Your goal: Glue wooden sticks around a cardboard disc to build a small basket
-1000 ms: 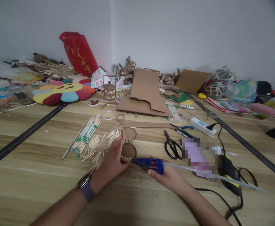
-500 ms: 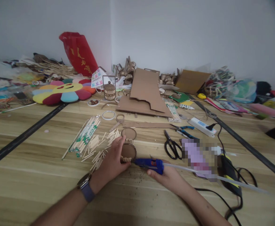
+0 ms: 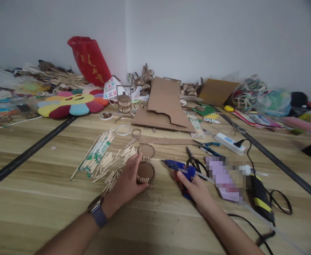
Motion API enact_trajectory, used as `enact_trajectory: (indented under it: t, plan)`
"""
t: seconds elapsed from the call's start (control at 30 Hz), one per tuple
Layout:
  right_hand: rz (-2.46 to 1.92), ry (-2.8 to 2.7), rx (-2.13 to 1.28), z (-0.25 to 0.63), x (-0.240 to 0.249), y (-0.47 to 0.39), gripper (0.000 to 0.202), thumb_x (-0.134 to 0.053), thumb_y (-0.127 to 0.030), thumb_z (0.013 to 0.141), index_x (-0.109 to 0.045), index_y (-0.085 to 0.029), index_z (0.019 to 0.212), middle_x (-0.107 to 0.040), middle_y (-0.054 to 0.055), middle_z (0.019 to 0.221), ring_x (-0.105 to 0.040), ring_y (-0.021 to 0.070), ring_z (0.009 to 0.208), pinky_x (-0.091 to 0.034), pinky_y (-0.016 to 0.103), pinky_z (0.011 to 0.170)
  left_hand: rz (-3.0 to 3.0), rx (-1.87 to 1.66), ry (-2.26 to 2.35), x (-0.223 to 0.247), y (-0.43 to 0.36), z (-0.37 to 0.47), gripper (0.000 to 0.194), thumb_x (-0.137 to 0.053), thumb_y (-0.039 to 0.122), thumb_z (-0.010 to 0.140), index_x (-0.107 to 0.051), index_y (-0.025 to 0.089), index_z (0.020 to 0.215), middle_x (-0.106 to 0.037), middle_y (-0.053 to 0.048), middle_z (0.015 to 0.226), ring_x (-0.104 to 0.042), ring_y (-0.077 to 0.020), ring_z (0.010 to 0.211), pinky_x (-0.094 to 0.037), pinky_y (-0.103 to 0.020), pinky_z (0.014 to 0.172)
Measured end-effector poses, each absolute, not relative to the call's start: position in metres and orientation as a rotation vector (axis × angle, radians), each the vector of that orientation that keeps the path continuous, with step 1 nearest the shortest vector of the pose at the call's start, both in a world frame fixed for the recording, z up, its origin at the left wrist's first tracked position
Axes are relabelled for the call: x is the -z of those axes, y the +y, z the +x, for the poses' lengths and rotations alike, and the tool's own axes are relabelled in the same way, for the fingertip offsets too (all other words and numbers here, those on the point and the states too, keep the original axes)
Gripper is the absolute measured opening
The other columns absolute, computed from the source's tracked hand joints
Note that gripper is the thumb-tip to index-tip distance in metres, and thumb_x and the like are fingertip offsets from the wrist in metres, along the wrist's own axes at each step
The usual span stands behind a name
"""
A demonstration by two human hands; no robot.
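Note:
A round cardboard piece [image 3: 146,170] edged with short wooden sticks lies on the table, with my left hand [image 3: 128,179] gripping its left side between thumb and fingers. My right hand [image 3: 194,186] is wrapped round a blue glue gun [image 3: 180,168], whose nozzle points left, a short way from the round piece. Just beyond the round piece is a second cardboard disc [image 3: 146,150]. Loose short sticks [image 3: 106,161] are scattered to the left of my left hand, beside a plastic pack of sticks [image 3: 98,150].
Black scissors [image 3: 195,159], pliers [image 3: 210,144] and a white power strip [image 3: 229,142] lie on the right, near a cable. Cardboard sheets [image 3: 164,101], a small lidded stick bucket [image 3: 124,102] and a flower cushion [image 3: 72,103] stand or lie further back.
My right hand has drawn the glue gun away from the round piece, to the right and slightly up, and tilted it. My left hand has stayed nearly still.

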State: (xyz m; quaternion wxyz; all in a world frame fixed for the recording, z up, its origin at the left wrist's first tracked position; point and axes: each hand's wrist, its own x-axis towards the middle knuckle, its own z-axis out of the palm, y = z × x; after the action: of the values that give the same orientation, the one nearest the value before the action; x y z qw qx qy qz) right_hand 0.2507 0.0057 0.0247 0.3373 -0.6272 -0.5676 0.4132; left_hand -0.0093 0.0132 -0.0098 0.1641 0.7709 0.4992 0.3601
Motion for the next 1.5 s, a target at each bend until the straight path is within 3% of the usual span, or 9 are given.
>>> enact_trajectory:
  t: [0.1,0.23,0.43,0.53,0.6,0.7,0.9,1.03,1.5]
  plan:
    - [-1.522,-1.225,-1.242,0.255,-0.021,0.013,0.056,-0.067,-0.072,0.071,-0.067,-0.018,0.083,-0.069,0.004,0.070,-0.066,0.0209,0.065,-0.055,0.032,0.062,2.184,-1.040,1.423,0.010,0.013,-0.009,0.111,-0.080,0.012,0.067,-0.014,0.030,0.154,-0.036,-0.015,0.156,-0.032,-0.0365,0.147,-0.035,-0.058,0.117]
    - [-1.586,-1.232,-1.198,0.269,-0.020,0.022,0.060,-0.072,-0.064,0.069,-0.071,-0.018,0.107,-0.075,0.012,0.106,-0.069,0.0286,0.101,-0.055,0.042,0.091,2.190,-1.028,1.410,0.009,0.014,-0.010,0.115,-0.082,0.013,0.067,-0.011,0.034,0.155,-0.035,-0.013,0.155,-0.030,-0.0366,0.148,-0.034,-0.058,0.117]
    - [-1.590,-1.902,-0.248,0.270,-0.040,0.011,0.035,-0.055,-0.044,0.089,-0.073,-0.018,0.104,-0.071,0.017,0.109,-0.063,0.0342,0.106,-0.048,0.056,0.098,2.160,-1.031,1.418,0.004,0.021,-0.014,0.116,-0.084,0.015,0.066,-0.012,0.032,0.155,-0.034,-0.014,0.155,-0.031,-0.0358,0.147,-0.035,-0.058,0.117]
    - [-1.219,-2.292,-0.152,0.241,-0.049,-0.012,0.027,-0.046,-0.026,0.097,-0.072,-0.019,0.104,-0.073,0.014,0.100,-0.066,0.0274,0.096,-0.055,0.044,0.087,2.127,-1.044,1.441,-0.002,0.026,-0.018,0.110,-0.083,0.021,0.068,-0.016,0.028,0.154,-0.033,-0.016,0.154,-0.032,-0.0366,0.146,-0.034,-0.057,0.117]
    - [-0.865,-2.553,-0.167,0.213,-0.050,-0.026,0.032,-0.042,-0.016,0.098,-0.070,-0.021,0.113,-0.073,0.011,0.113,-0.063,0.0240,0.111,-0.052,0.039,0.095,2.107,-1.082,1.461,-0.007,0.028,-0.023,0.105,-0.083,0.026,0.069,-0.020,0.025,0.153,-0.035,-0.016,0.153,-0.034,-0.0370,0.144,-0.034,-0.057,0.117]
    - [-0.448,-2.856,-0.050,0.171,-0.045,-0.033,0.031,-0.050,-0.023,0.098,-0.064,-0.019,0.125,-0.064,0.006,0.135,-0.051,0.0237,0.132,-0.043,0.037,0.111,2.096,-1.165,1.502,-0.016,0.030,-0.031,0.100,-0.081,0.034,0.072,-0.022,0.022,0.153,-0.037,-0.016,0.151,-0.035,-0.0368,0.143,-0.033,-0.056,0.117]
    - [-0.446,-3.048,0.216,0.122,-0.034,-0.006,0.020,-0.055,-0.018,0.097,-0.073,-0.013,0.103,-0.074,0.010,0.113,-0.065,0.0232,0.102,-0.056,0.032,0.079,2.064,-1.257,1.633,-0.021,0.031,-0.044,0.096,-0.077,0.041,0.075,-0.023,0.021,0.153,-0.039,-0.016,0.148,-0.036,-0.0371,0.143,-0.034,-0.056,0.116]
    - [-0.416,-3.070,0.173,0.113,-0.035,-0.004,0.017,-0.059,-0.018,0.094,-0.075,-0.013,0.092,-0.076,0.009,0.093,-0.066,0.0235,0.090,-0.055,0.034,0.077,2.072,-1.233,1.604,-0.018,0.031,-0.042,0.096,-0.077,0.038,0.075,-0.023,0.022,0.152,-0.040,-0.016,0.148,-0.038,-0.0362,0.141,-0.035,-0.055,0.115]
    - [-0.700,-2.948,-0.010,0.114,-0.034,-0.021,0.015,-0.059,-0.017,0.091,-0.074,-0.016,0.094,-0.077,0.009,0.089,-0.067,0.0234,0.076,-0.057,0.033,0.076,2.134,-1.143,1.486,-0.002,0.031,-0.034,0.096,-0.078,0.034,0.074,-0.023,0.023,0.152,-0.038,-0.017,0.149,-0.038,-0.0372,0.141,-0.034,-0.059,0.115]
